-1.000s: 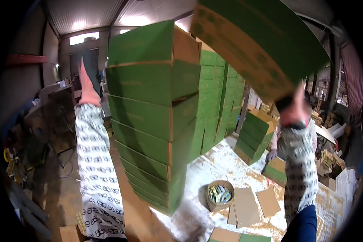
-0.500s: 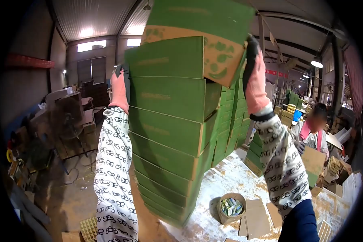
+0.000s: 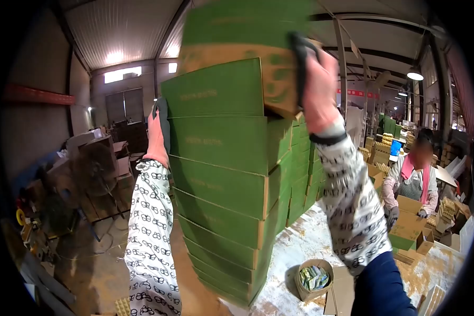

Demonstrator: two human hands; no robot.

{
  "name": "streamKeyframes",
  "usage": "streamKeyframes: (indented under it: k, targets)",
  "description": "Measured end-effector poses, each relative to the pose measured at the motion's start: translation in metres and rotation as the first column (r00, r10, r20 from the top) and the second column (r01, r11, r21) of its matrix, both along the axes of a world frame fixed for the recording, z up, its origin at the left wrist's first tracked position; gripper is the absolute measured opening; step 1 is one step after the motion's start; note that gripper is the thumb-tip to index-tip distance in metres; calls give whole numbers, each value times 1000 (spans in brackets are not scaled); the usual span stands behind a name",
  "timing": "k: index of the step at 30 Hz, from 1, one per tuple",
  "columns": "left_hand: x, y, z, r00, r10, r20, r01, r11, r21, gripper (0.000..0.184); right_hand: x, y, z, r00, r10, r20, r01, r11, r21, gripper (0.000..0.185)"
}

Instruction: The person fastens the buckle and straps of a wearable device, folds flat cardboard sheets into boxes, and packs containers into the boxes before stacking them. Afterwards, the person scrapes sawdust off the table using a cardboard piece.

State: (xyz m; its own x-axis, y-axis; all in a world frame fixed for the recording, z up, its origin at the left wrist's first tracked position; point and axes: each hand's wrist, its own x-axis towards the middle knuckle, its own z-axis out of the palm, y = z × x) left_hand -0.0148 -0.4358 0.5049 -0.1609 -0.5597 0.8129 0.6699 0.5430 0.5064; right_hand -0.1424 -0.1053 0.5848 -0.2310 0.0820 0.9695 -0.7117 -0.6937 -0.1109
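A tall stack of green cartons stands in front of me. On or just behind its top is another green and brown carton, blurred by motion. My right hand, in a pink and black glove, presses against that carton's right side, its fingers pointing up and smeared. At the left side of the stack, near its top box, my left hand is upright in a similar glove. Its palm side faces the boxes, and its grip is partly hidden.
More green cartons rise behind the stack. A round bin of small packets stands on the floor at lower right, beside flat cardboard. A co-worker handles an open carton at right. A fan is at left.
The upper carton has moved from the upper right to the top of the stack. My left hand has come to the stack's left side. The co-worker now shows fully, with an open carton.
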Motion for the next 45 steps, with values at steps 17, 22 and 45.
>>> streamKeyframes:
  k: [17,22,45]
  targets:
    - [57,143,-67,947,309,-89,-320,932,-168,57,-37,50,-347,882,-224,414,-41,839,542,66]
    - [69,282,-293,729,361,582,-346,927,-141,112,16,19,-702,916,-301,266,-296,-57,954,54]
    - [55,89,-497,548,217,808,-479,873,90,60,70,-151,-663,961,45,-271,275,-164,947,47]
